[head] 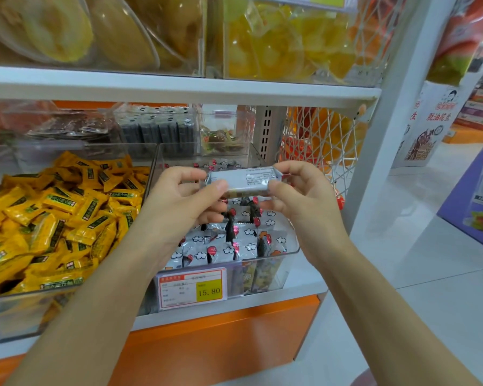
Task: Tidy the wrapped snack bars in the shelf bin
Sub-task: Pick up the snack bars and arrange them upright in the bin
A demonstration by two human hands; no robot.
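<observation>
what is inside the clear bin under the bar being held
Grey wrapped snack bars with cloud prints fill the clear bin. The left hand, right hand and held bar cover its middle, and the price tag hides its lower front.

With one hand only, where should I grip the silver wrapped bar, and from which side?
Probably best: grip the silver wrapped bar across its middle, over both long edges, coming from above. It lies level between the left hand and the right hand, which pinch its two ends, so only the middle is free.
</observation>
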